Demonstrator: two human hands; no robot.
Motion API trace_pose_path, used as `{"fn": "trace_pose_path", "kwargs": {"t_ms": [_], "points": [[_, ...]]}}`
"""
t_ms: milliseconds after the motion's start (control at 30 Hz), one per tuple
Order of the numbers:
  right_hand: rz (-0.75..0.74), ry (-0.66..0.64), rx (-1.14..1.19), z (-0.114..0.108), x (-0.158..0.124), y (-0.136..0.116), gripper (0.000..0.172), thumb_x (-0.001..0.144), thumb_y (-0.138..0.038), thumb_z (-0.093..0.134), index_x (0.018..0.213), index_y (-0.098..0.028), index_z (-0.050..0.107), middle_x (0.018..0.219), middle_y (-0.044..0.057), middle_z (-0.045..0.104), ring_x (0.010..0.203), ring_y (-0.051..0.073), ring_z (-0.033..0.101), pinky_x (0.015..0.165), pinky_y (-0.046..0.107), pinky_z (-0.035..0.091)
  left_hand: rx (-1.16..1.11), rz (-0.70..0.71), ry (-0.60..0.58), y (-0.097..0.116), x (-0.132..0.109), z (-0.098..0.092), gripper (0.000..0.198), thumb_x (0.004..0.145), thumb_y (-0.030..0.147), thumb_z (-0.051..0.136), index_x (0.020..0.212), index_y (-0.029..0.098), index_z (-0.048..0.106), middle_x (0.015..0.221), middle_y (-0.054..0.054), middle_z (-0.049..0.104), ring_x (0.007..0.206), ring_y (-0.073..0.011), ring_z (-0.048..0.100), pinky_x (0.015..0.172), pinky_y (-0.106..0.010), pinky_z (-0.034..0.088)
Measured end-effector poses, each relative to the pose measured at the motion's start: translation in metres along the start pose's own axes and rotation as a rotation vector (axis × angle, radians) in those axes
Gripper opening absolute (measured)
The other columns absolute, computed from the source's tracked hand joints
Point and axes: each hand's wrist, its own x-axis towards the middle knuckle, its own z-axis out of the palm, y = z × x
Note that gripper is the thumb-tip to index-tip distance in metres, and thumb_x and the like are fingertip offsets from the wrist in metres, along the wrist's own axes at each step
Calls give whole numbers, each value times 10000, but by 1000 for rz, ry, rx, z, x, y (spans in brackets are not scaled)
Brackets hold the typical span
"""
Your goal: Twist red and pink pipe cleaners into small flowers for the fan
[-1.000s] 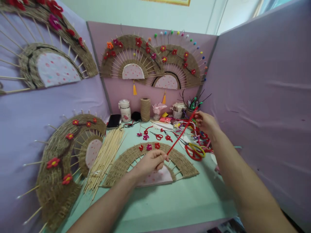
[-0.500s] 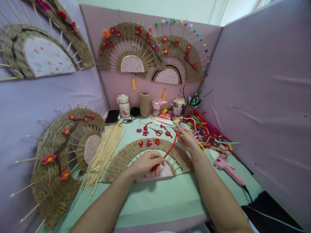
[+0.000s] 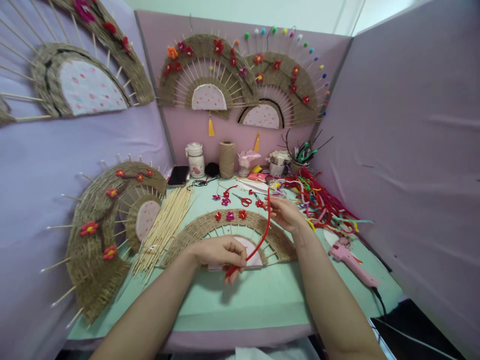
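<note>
A red pipe cleaner (image 3: 265, 235) curves upward between my two hands. Its lower end is pinched in the fingers of my left hand (image 3: 224, 254), low over the front of a twine-woven fan (image 3: 189, 235). Near the pipe cleaner's upper end, the fingertips of my right hand (image 3: 284, 212) close on it, with a short tip standing free above them. Small red and magenta flowers (image 3: 230, 216) lie on the fan's woven band. My left hand covers part of the fan's pale spotted centre (image 3: 255, 259).
Scissors (image 3: 243, 201) and loose flowers (image 3: 225, 201) lie behind the fan. Thin sticks (image 3: 167, 225) are spread at left, beside another fan (image 3: 93, 270). At right are a pink glue gun (image 3: 352, 262) and piled pipe cleaners (image 3: 322, 200). A twine spool (image 3: 226, 160) stands at the back.
My left hand has moved slightly down and toward me with the pipe cleaner's lower end. More of the pipe cleaner shows between my hands, and its tip now stands upright above my right fingers.
</note>
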Motion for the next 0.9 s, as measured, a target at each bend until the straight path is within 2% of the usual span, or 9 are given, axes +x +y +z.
{"fn": "trace_pose_path", "kwargs": {"t_ms": [133, 233, 367, 467, 567, 667, 767, 833, 900], "points": [[42, 21, 89, 3, -2, -5, 91, 789, -197, 566, 817, -140, 632, 646, 39, 654, 506, 74, 557, 341, 120, 358, -3, -11, -9, 1, -7, -5, 221, 787, 349, 590, 693, 148, 579, 474, 7, 600, 366, -77, 481, 411, -184, 347], [-14, 25, 147, 1, -2, -8, 67, 797, -191, 584, 792, -146, 634, 609, 7, 630, 448, 40, 506, 333, 94, 360, 37, -26, -49, 2, -12, -7, 228, 794, 360, 592, 698, 153, 598, 484, 5, 609, 387, -85, 504, 418, -187, 364], [7, -51, 176, 6, -6, -7, 59, 725, -167, 683, 747, -157, 629, 602, -19, 608, 436, 13, 475, 359, 64, 378, -7, 65, -47, 2, -13, -7, 264, 730, 387, 674, 828, 142, 660, 722, -55, 700, 635, -120, 631, 617, -209, 469], [53, -147, 116, 20, -13, 2, 93, 704, -215, 712, 738, -161, 644, 651, -6, 624, 486, 22, 506, 424, 78, 426, -249, 196, 145, 0, -5, -7, 444, 752, 498, 607, 1009, 137, 632, 964, -128, 692, 867, -187, 653, 776, -290, 486], [41, -227, -47, 39, -18, 23, 164, 687, -283, 724, 771, -150, 676, 752, 19, 649, 550, 46, 528, 479, 128, 437, -502, 231, 381, -4, 6, -11, 463, 804, 537, 510, 985, 122, 609, 888, -148, 693, 812, -199, 664, 740, -325, 506], [-67, -229, -282, 52, -20, 45, 237, 711, -378, 689, 774, -150, 679, 685, 11, 618, 535, 67, 484, 483, 175, 405, -607, 274, 543, -9, 15, -19, 279, 790, 366, 614, 903, 111, 611, 761, -98, 673, 625, -117, 627, 566, -204, 481], [-207, -206, -509, 55, -19, 55, 270, 782, -411, 600, 846, -158, 670, 663, 4, 585, 534, 85, 464, 486, 205, 392, -589, 323, 642, -13, 18, -26, 135, 738, 203, 663, 801, 95, 611, 578, -2, 568, 403, -12, 438, 349, -103, 253], [-437, -79, -658, 53, -19, 53, 240, 815, -382, 562, 879, -170, 655, 733, 20, 592, 582, 106, 495, 534, 238, 427, -569, 322, 674, -15, 17, -30, 120, 748, 202, 639, 786, 91, 616, 534, 20, 520, 365, 3, 367, 319, -108, 163], [-731, 39, -820, 50, -21, 49, 192, 834, -336, 543, 890, -185, 649, 874, 57, 600, 706, 143, 547, 627, 283, 468, -559, 316, 707, -15, 16, -32, 112, 759, 205, 613, 761, 93, 617, 519, 22, 509, 360, 2, 351, 317, -114, 149]]}}
